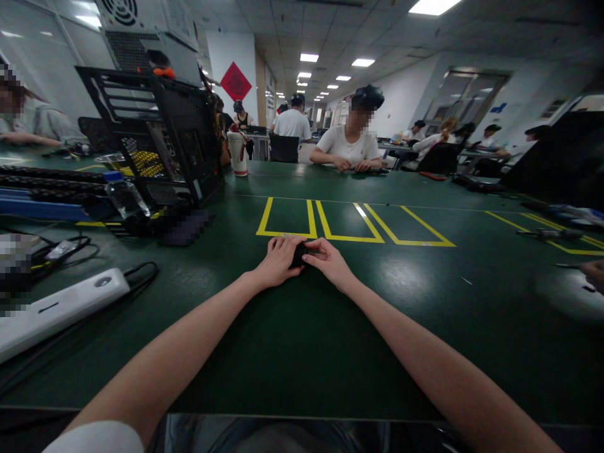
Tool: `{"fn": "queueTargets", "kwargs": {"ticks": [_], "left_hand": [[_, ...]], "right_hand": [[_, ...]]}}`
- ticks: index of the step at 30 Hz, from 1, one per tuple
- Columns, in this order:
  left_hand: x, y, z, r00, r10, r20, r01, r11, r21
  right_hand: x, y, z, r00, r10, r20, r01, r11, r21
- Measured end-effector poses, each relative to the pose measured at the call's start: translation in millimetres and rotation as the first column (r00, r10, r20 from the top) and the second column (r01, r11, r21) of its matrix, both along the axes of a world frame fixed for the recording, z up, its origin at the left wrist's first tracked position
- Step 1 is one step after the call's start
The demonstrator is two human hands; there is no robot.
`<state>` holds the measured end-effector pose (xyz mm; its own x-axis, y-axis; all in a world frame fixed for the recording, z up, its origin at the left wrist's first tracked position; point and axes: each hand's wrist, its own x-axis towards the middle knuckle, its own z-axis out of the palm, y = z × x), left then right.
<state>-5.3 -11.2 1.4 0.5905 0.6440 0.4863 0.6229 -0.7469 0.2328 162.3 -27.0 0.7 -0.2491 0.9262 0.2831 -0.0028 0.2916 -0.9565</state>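
Observation:
A small black object (299,255) rests on the green table between my two hands, partly covered by fingers; its exact kind cannot be made out. My left hand (280,261) wraps over its left side, with the fingers on top and the thumb at the near edge. From the right, my right hand (330,261) holds the other side with thumb and fingertips bent together. Both hands sit just in front of the yellow tape outlines (287,235) on the table.
On the left stand an open black computer case (155,132), a water bottle (125,195) and a white power strip (66,305) with cables. A paper cup (237,151) stands farther back. Across the table sits a person (352,135); another person's hand (593,274) shows at the right edge.

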Motion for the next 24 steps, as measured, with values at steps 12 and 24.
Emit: {"fn": "queueTargets", "kwargs": {"ticks": [12, 24], "left_hand": [[0.1, -0.9, 0.3, 1.0, -0.001, -0.003, 0.001, 1.0, -0.008], [-0.5, -2.4, 3.0, 1.0, -0.005, 0.003, 0.005, 1.0, -0.025]], "right_hand": [[4.7, 5.5, -7.0, 0.995, 0.097, -0.039, -0.097, 0.995, -0.019], [2.3, 2.5, -2.9, 0.998, 0.04, 0.04, -0.04, 0.999, -0.005]]}}
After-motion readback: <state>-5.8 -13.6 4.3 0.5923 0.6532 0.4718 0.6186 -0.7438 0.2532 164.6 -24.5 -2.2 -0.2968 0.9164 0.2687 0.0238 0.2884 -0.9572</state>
